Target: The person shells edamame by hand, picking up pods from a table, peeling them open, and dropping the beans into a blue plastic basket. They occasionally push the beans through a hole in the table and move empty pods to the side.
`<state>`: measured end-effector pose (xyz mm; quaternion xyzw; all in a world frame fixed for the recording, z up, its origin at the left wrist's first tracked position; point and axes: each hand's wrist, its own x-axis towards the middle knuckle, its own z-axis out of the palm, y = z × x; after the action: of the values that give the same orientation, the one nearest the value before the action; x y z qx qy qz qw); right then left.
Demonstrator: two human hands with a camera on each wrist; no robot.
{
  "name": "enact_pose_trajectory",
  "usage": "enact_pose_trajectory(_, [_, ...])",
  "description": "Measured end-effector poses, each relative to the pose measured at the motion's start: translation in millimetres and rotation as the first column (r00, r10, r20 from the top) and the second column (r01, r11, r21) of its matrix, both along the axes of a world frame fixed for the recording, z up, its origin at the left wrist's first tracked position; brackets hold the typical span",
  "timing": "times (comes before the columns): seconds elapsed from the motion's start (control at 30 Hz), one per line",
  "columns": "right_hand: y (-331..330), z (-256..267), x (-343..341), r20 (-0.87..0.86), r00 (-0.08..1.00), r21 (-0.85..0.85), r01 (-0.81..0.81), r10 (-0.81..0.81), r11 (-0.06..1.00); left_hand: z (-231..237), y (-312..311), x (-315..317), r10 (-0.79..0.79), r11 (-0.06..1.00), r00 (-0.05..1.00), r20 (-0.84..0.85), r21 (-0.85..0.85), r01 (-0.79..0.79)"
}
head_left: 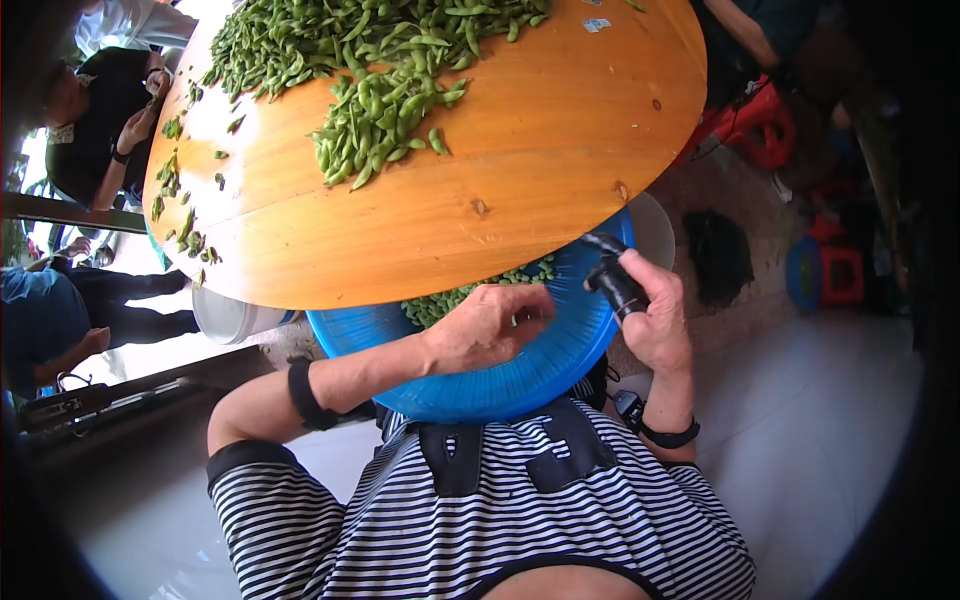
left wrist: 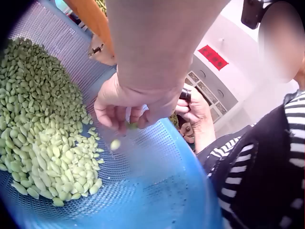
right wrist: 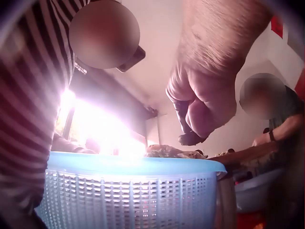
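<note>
Pinching a green piece [left wrist: 132, 125] in the fingers of the left hand [head_left: 488, 326] over the blue basket [head_left: 520, 385] of shelled beans [left wrist: 59, 167], at the tabletop [head_left: 520, 190]'s six o'clock, with pods [head_left: 370, 125] heaped toward twelve, and holding the right hand [head_left: 655, 310] at three o'clock of the basket, unable to tell the grip of its black-covered fingers [head_left: 618, 288]!
</note>
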<state>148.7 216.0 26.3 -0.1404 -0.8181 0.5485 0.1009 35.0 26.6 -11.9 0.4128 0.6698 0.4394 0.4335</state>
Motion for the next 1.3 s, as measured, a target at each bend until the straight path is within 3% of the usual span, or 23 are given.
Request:
enact_pose_trajectory(0.03, [-6, 2, -3, -0.003, 1.0, -0.035, -0.031, 0.031, 0.999, 11, -2, 2, 0.109, 0.993, 0.974, 0.2, 0.017, -0.114])
enact_pose_trajectory(0.07, [-10, 0, -4, -0.015, 0.999, -0.112, -0.053, 0.052, 0.992, 18, -3, 4, 0.243, 0.964, 0.798, 0.552, -0.046, -0.262])
enact_pose_trajectory(0.1, [-14, -3, -6, -0.028, 0.997, -0.188, -0.078, 0.074, 0.979, 27, -6, -2, 0.265, 0.951, 0.767, 0.585, -0.028, -0.307])
enact_pose_trajectory(0.23, [-36, 4, -17, 0.051, 0.996, -0.552, -0.035, 0.076, 0.833, 34, -11, -14, 0.382, 0.864, 0.686, 0.619, 0.024, -0.503])
enact_pose_trajectory(0.27, [-38, 4, -19, 0.049, 0.996, -0.551, -0.037, 0.077, 0.834, 33, -10, -14, 0.412, 0.834, 0.682, 0.604, 0.051, -0.549])
enact_pose_trajectory(0.33, [-39, 2, -23, -0.016, 0.995, -0.72, -0.08, 0.099, 0.689, 29, -8, -11, 0.447, 0.776, 0.671, 0.592, 0.117, -0.62])
enact_pose_trajectory(0.53, [-45, -5, -32, -0.043, 0.997, -0.738, -0.079, 0.071, 0.67, 26, -2, -5, 0.554, 0.703, 0.674, 0.488, 0.159, -0.693])
enact_pose_trajectory(0.67, [-36, -15, -36, -0.065, 0.993, -0.692, -0.116, 0.098, 0.712, 23, -7, -6, 0.519, 0.7, 0.646, 0.559, 0.156, -0.697])
enact_pose_trajectory(0.73, [-29, -17, -38, -0.077, 0.974, -0.895, -0.162, 0.214, 0.415, 24, -11, -10, 0.444, 0.75, 0.551, 0.706, 0.045, -0.66])
enact_pose_trajectory(0.77, [-27, -22, -37, -0.075, 0.975, -0.896, -0.159, 0.211, 0.415, 22, -12, -12, 0.442, 0.752, 0.551, 0.708, 0.043, -0.658])
enact_pose_trajectory(0.83, [-23, -33, -35, -0.026, 0.968, -0.963, -0.092, 0.249, 0.254, 15, -15, -17, 0.212, 0.812, 0.285, 0.935, -0.006, -0.584])
enact_pose_trajectory(0.87, [-22, -31, -34, -0.024, 0.968, -0.963, -0.089, 0.25, 0.253, 11, -18, -18, 0.125, 0.841, 0.279, 0.952, 0.047, -0.539])
enact_pose_trajectory(0.9, [-21, -27, -33, -0.062, 0.957, -0.897, -0.178, 0.283, 0.404, 15, -19, -18, 0.127, 0.841, 0.277, 0.953, 0.044, -0.539])
enact_pose_trajectory(0.93, [-20, -23, -33, -0.092, 0.942, -0.799, -0.263, 0.322, 0.54, 23, -19, -17, 0.244, 0.838, 0.371, 0.896, -0.001, -0.546])
enact_pose_trajectory(0.97, [-21, -19, -34, -0.09, 0.943, -0.801, -0.261, 0.321, 0.54, 30, -19, -16, 0.352, 0.829, 0.458, 0.816, -0.045, -0.557])
enact_pose_trajectory(1.0, [-23, -14, -37, -0.196, 0.928, -0.421, -0.373, 0.318, 0.827, 33, -21, -17, 0.353, 0.829, 0.457, 0.816, -0.047, -0.557])
enact_pose_trajectory(1.03, [-23, -8, -39, -0.287, 0.888, 0.057, -0.359, 0.36, 0.932, 36, -25, -18, 0.411, 0.855, 0.671, 0.618, -0.004, -0.519])
enact_pose_trajectory(1.07, [-21, 0, -34, -0.184, 0.909, 0.038, -0.374, 0.374, 0.927, 37, -28, -19, 0.43, 0.882, 0.826, 0.365, 0.024, -0.47])
enact_pose_trajectory(1.1, [-17, 3, -31, -0.183, 0.909, 0.036, -0.374, 0.374, 0.927, 36, -29, -18, 0.43, 0.882, 0.825, 0.366, 0.021, -0.47])
enact_pose_trajectory(1.13, [-12, 5, -29, -0.154, 0.919, 0.096, -0.351, 0.363, 0.931, 34, -31, -16, 0.38, 0.912, 0.924, 0.04, 0.153, -0.381])
enact_pose_trajectory(1.17, [-10, 5, -29, -0.127, 0.928, 0.156, -0.33, 0.35, 0.931, 33, -33, -14, 0.318, 0.937, 0.9, -0.299, 0.244, -0.25])
enact_pose_trajectory(1.23, [-10, 0, -29, -0.178, 0.963, 0.125, -0.183, 0.203, 0.975, 30, -38, -8, 0.287, 0.952, 0.91, -0.299, 0.195, -0.236])
enact_pose_trajectory(1.3, [-3, -1, -25, -0.145, 0.974, 0.095, -0.162, 0.175, 0.982, 20, -43, -3, 0.244, 0.969, 0.812, -0.531, 0.173, -0.178])
